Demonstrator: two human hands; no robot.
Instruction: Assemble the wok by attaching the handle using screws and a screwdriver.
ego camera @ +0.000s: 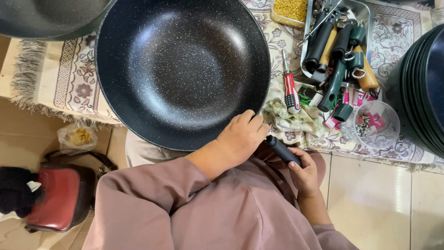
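I see the left hand closed over the near rim of the wok, fingers curled on the edge, which steadies the pan where it tilts off the rug toward the lap. The right hand grips a black handle, its upper end pointing at the wok's rim just beside the left hand; I cannot tell whether handle and rim touch, since the left hand hides the joint. That alignment suits holding the handle at the pan's edge.

A red screwdriver lies on a crumpled cloth just right of the wok, close to the right hand. A metal tray beyond it holds more handles in black, green and wood tones. A clear cup with small metal parts stands near the tray. A stack of dark pans sits at the right edge, and another pan overlaps the wok at upper left. A red bag rests on the floor at left.
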